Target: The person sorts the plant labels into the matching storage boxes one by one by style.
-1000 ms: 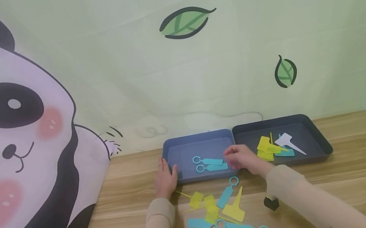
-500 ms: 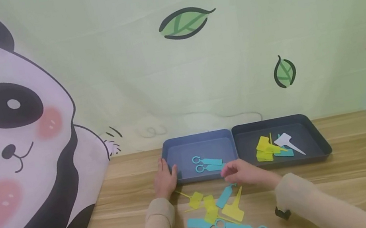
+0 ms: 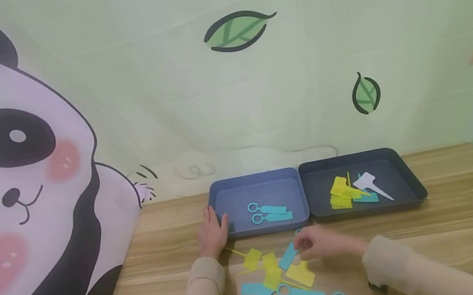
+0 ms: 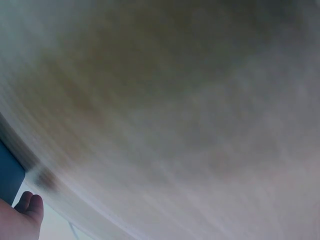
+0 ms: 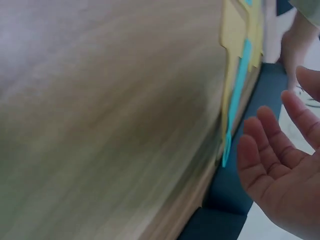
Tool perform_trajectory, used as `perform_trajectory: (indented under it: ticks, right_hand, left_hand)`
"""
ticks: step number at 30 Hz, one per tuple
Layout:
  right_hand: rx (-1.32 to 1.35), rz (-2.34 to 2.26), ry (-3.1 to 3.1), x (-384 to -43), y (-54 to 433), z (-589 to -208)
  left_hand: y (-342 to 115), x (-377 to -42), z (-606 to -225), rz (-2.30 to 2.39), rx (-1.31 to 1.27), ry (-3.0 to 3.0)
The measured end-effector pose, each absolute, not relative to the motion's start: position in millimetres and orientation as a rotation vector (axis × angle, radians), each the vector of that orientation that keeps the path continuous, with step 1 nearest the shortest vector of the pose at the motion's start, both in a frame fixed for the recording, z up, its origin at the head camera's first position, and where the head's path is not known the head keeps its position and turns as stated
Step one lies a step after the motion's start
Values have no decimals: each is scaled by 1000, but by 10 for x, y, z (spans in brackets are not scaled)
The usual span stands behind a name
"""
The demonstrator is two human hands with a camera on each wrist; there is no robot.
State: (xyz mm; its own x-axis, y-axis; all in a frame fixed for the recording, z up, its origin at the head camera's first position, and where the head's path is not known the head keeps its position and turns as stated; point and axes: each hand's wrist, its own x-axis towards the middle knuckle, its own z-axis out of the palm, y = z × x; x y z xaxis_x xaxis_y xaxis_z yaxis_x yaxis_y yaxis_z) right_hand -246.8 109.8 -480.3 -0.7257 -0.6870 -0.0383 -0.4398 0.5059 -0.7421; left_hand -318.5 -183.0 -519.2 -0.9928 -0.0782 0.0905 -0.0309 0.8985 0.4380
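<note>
In the head view, the blue tag (image 3: 287, 257) lies flat on the desk (image 3: 464, 219), its long axis running from seven to one o'clock, ring end at one. A yellow tag (image 3: 302, 276) sits just beside it at five o'clock. The right forearm enters from four o'clock, and the right hand (image 3: 322, 241) is over the ring end, pointing to nine, fingers gently bent, thumb apart, holding nothing; fingertip contact cannot be told. The left hand (image 3: 213, 234), its forearm from seven, rests fairly straight-fingered against the blue tray (image 3: 231, 198) at its left edge.
</note>
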Motion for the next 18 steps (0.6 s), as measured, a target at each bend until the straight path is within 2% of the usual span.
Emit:
perform_trajectory:
  ticks: [9,18]
  right_hand:
    - [-1030,-736,2633,-2351,1060,-4939]
    - [-1099,-605,2753,-2286,1055,-5043]
  left_hand:
    - [-1829,-3178,-5185,-685,94,-2965]
    - [-1823,-3178,-5170,-689,92,-2971]
